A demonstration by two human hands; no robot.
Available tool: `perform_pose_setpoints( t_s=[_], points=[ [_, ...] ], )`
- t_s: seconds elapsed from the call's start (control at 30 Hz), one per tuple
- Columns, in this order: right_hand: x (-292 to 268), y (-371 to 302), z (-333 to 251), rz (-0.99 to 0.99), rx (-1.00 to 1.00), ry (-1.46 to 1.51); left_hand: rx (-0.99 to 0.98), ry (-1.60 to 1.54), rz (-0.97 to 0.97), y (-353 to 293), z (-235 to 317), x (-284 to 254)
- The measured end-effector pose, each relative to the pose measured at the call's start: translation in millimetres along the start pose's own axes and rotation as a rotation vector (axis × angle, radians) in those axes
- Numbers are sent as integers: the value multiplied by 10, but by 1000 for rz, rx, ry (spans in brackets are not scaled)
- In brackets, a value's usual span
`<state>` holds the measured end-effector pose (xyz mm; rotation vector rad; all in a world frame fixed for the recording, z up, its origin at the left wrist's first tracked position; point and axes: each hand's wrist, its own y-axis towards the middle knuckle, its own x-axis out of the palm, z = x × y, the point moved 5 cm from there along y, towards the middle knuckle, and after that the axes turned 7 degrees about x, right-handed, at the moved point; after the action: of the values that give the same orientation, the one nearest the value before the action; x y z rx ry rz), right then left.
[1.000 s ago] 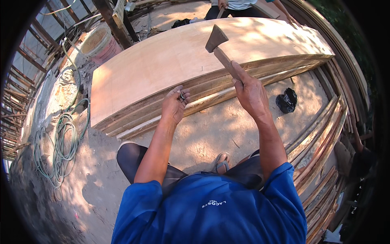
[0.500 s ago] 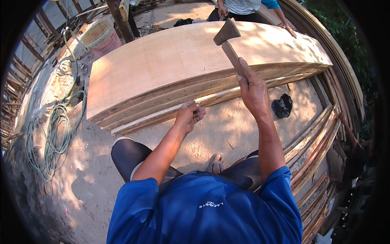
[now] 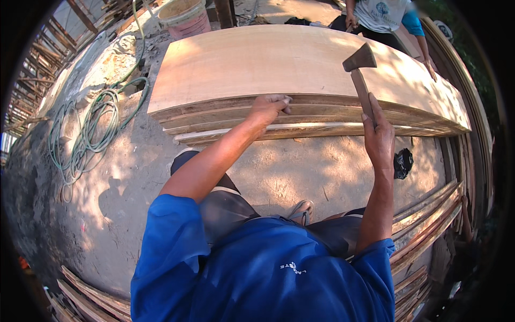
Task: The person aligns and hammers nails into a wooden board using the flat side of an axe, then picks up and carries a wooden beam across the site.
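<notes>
plywood panel (image 3: pixel 230 64) free at left, hatchet (image 3: pixel 360 60) over its right, co-worker's hand (image 3: pixel 430 70) at far edge

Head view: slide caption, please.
Right hand holds a dark, wooden-handled metal hatchet; left hand near a long, pale wooden panel.

hatchet (image 3: pixel 361 58) in right hand (image 3: pixel 380 138) — panels (image 3: pixel 289 61), hose (image 3: pixel 115 112)

This looks like an outdoor building site: beyond the left hand's fingers (image 3: pixel 283 102) lies a pale, flat-topped stack of wooden panels (image 3: pixel 241 64); left of them, a coiled green hose (image 3: pixel 110 112); to their lower right, long rough brown planks (image 3: pixel 429 217).
</notes>
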<state>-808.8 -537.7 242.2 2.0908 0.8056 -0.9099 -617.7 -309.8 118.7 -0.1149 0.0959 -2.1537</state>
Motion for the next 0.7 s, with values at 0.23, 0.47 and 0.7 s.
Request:
perform_pose_setpoints(
  t_s=[0.23, 0.47, 0.7],
  points=[
    [23, 10, -92, 346, -206, 139, 444, 392, 87, 586, 445, -896],
    [84, -130, 14, -55, 43, 31, 487, 461, 118, 610, 97, -1631],
    [3, -118, -92, 313, -88, 98, 422, 449, 64, 596, 143, -1361]
  ],
)
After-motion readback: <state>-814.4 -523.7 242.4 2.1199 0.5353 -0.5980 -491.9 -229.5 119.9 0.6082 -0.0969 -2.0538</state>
